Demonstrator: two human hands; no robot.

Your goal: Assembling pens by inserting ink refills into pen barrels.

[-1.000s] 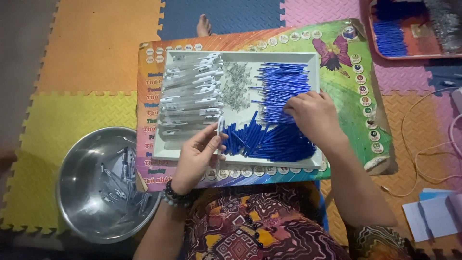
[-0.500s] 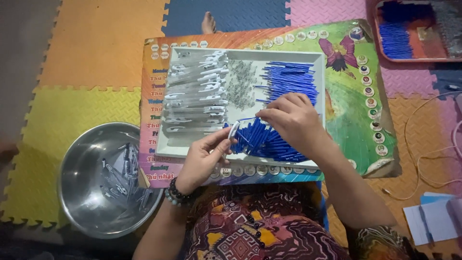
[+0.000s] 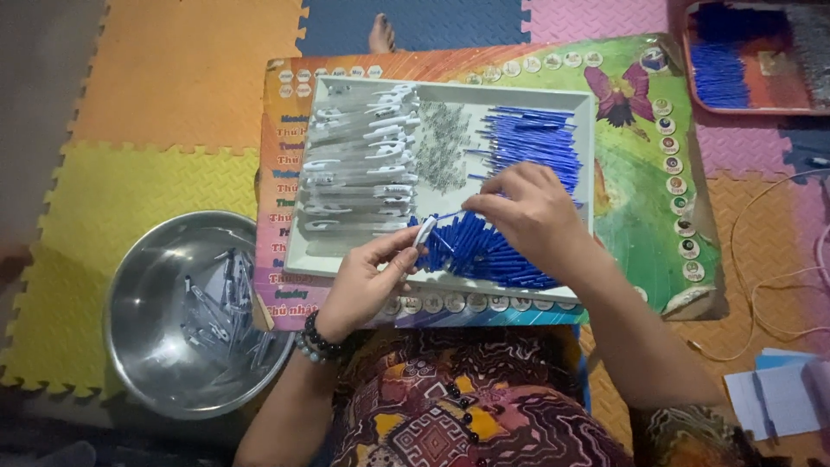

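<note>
Over white tray (image 3: 298,251) front edge: left hand (image 3: 367,281), right hand (image 3: 532,216) meet.

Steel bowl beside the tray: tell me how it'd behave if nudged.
The steel bowl would probably slide easily on its smooth metal, though the foam mat may grip it. Its rounded bottom might rock. The few loose pieces inside would likely rattle.

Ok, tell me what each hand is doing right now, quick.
Left hand: closed on a white pen part, pinched in its fingertips.
Right hand: closed on a thin blue pen part, held towards the white one.
</note>
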